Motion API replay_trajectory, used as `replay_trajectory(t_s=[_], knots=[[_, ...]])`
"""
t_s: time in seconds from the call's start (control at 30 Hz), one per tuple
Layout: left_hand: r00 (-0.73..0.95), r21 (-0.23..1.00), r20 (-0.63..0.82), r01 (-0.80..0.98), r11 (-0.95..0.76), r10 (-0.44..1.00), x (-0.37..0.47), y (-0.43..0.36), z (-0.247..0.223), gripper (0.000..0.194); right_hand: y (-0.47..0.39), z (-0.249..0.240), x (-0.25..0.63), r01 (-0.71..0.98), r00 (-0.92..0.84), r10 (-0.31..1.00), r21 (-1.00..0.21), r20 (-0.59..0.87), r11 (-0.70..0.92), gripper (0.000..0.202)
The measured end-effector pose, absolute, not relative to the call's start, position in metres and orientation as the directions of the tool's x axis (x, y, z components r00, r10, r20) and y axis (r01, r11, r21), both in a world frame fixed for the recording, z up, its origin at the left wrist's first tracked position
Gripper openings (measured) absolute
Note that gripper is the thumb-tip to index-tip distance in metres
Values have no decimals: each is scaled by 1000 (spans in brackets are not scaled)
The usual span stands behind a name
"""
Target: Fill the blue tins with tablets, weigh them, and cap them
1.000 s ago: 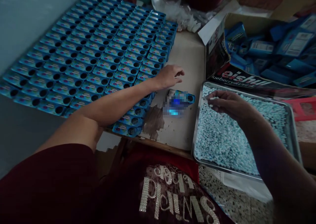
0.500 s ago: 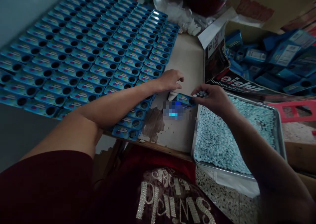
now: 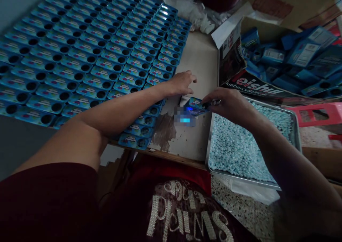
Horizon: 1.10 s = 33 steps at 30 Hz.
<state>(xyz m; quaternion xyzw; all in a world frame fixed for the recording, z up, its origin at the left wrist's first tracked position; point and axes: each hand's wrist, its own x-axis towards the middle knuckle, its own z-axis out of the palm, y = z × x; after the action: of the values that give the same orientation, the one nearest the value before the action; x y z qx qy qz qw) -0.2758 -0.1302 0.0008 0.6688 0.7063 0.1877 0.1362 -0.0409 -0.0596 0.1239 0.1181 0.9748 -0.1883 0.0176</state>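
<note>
A small blue box [image 3: 196, 101] with a round hole in its top stands tilted on the table, partly blurred on its near side. My right hand [image 3: 227, 101] is closed at the box's hole, with a few pale mint-like candies [image 3: 216, 102] showing between its fingers. Just left of and beyond the box, my left hand [image 3: 184, 82] hovers with bent fingers apart, holding nothing. Below my right forearm lies a metal tray [image 3: 210, 142] filled with light blue and white candies [image 3: 237, 142].
Rows of blue boxes [image 3: 88, 57] with round holes cover the left of the table [image 3: 200, 57]. A printed carton [image 3: 229, 60] holding loose blue boxes [image 3: 304, 57] stands at the right. Behind are plastic bags [image 3: 184, 3] and a dark red bowl [image 3: 219, 0].
My right hand has moved slightly left and onto the box's hole, and fewer candies show in its fingers. My left hand stays close to the same place. The view has shifted slightly.
</note>
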Motion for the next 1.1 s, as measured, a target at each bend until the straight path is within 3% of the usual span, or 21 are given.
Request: replay_trajectory(t_s=[0.37,0.63,0.7,0.77,0.9,1.0,1.1], knots=[[-36,448,65,894,4,997,-279,-130,-3,55,-65,126,-53,276,-961,254,-325,-108,905,25],[-55,488,83,873,7,995,-288,-120,-9,51,-77,123,-12,396,-800,542,-454,256,799,15],[-50,493,78,870,5,996,-289,-118,-9,50,-97,113,7,430,-778,576,-455,252,780,10],[-47,503,83,865,-1,995,-288,-119,-8,47,-125,99,25,408,-858,506,-479,92,778,12],[-39,503,65,864,1,997,-284,-125,-4,41,-181,62,46,258,-947,114,-501,-300,826,22],[-32,494,54,870,1,998,-283,-128,-4,42,-201,37,47,171,-897,-47,-443,-439,880,22],[-19,478,68,878,-16,998,-285,-128,-6,43,-202,20,48,139,-876,-89,-424,-473,895,18]])
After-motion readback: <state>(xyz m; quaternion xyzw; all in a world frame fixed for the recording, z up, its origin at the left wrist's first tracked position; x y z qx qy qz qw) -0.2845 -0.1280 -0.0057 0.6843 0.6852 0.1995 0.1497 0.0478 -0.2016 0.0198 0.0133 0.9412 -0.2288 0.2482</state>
